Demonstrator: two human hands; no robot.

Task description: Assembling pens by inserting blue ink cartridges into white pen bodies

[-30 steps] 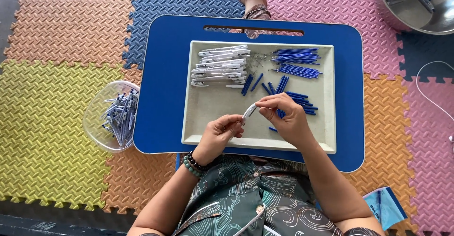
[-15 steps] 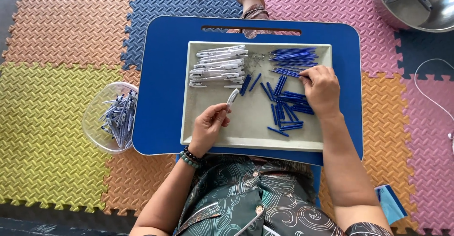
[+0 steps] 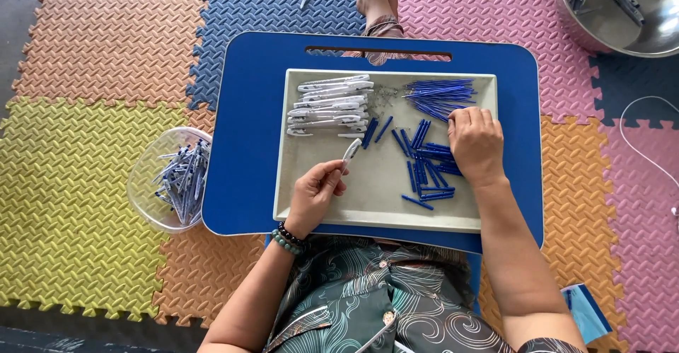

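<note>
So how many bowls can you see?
2. A clear plastic bowl full of pens sits on the mat left of the blue table; a metal bowl is at the top right, partly cut off.

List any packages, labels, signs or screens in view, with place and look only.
Blue flat packet: bottom right on the mat beside the person's right arm, rectangular, light blue with a paler face; partly hidden.
No signs, screens or separate labels show.
</note>
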